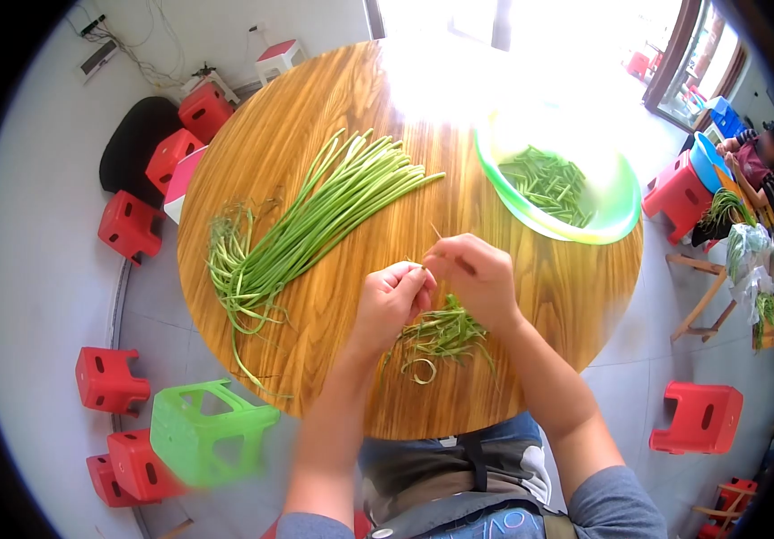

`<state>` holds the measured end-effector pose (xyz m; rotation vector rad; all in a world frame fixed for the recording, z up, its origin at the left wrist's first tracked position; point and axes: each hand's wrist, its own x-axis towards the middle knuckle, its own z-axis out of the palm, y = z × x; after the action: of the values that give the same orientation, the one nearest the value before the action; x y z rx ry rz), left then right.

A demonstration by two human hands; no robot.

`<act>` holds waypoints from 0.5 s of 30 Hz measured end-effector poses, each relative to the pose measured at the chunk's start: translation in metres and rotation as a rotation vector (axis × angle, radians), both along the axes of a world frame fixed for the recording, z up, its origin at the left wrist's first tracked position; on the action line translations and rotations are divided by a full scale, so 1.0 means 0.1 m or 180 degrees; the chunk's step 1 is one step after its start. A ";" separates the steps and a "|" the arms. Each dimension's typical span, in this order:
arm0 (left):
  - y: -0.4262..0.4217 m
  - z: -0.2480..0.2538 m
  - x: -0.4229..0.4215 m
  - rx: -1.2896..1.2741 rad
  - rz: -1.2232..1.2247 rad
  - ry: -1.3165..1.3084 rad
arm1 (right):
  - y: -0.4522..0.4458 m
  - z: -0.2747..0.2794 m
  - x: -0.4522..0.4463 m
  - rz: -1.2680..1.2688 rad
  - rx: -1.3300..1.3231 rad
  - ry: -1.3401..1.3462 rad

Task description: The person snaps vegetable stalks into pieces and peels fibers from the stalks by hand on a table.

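My left hand (394,301) and my right hand (475,277) meet above the near part of the round wooden table (333,355). Both are closed in a pinch around a small piece of garlic scape (420,266), mostly hidden by the fingers. A thin stem end (436,231) pokes up by my right hand. Just below the hands lies a small heap of garlic scape trimmings (448,334). To the left is a bundle of long garlic scapes (324,216), curly tips toward me. At the far right stands a green-rimmed bowl (575,235) with cut green pieces (548,184).
Red stools (129,225) line the left wall, with a green stool (212,431) near the table's left edge. Another red stool (697,418) is on the right. A person (755,166) sits farther right beside a blue basin (707,162) and more greens.
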<state>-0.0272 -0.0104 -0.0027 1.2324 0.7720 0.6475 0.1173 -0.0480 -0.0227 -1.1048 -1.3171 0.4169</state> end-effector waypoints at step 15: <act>0.23 -0.23 -0.11 -0.1341 0.0734 -0.1803 | -0.12 0.15 -0.19 0.0125 0.0077 0.0646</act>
<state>-0.0378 0.0125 -0.0254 0.5348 0.5336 0.9158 0.0985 -0.0598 -0.0082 -0.9907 -1.1631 0.5271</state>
